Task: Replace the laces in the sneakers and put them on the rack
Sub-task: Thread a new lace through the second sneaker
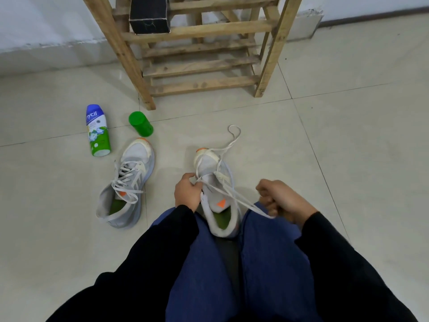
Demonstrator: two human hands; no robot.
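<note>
A blue, white and green plastic bottle (97, 131) reading "nycil" is sitting on the pale tiled floor (348, 135) beside a green plastic cylinder (141, 124). Both are lying near the slatted wooden rack (202, 66), which is carrying a black cardboard box (149, 16). A laced grey-white sneaker (126, 182) is lying left of the person's knees. Between the knees a second grey-white sneaker (214, 170) is pointing toe-forward. The left hand (188, 191) is pinching its flat white lace (234, 196) at the eyelets, while the right hand (281, 198) is gripping a pulled-out strand with curled fingers.
</note>
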